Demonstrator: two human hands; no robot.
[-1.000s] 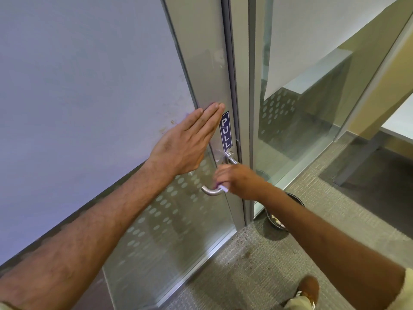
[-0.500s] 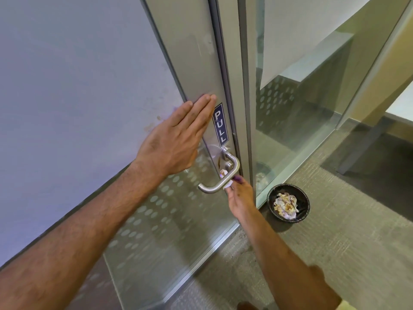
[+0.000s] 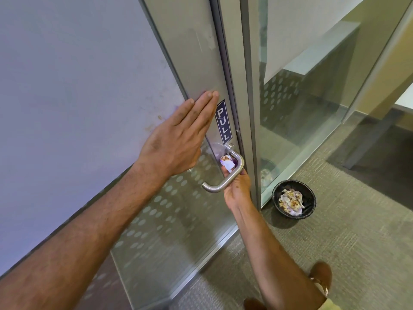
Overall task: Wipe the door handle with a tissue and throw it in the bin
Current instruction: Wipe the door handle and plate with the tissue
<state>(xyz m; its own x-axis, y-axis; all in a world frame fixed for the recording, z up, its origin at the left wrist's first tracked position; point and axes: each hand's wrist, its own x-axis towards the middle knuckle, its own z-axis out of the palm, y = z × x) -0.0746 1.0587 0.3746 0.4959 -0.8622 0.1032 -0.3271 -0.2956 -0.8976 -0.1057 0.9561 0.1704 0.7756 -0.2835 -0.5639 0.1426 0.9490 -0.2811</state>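
Tissue point(image 3: 227, 164) behind door handle point(image 3: 225, 179), pinched in right hand point(image 3: 237, 189) fingers point(image 3: 226, 172).

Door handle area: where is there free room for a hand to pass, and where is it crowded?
Free: the door frame above the left hand and PULL sign; the carpet around the bin. Crowded: inside the handle loop, filled by the right hand and tissue.

Grey-green carpet floor point(image 3: 348, 253) with black bin point(image 3: 310, 205) of seemingly crumpled tissues point(image 3: 290, 202) beside glass.
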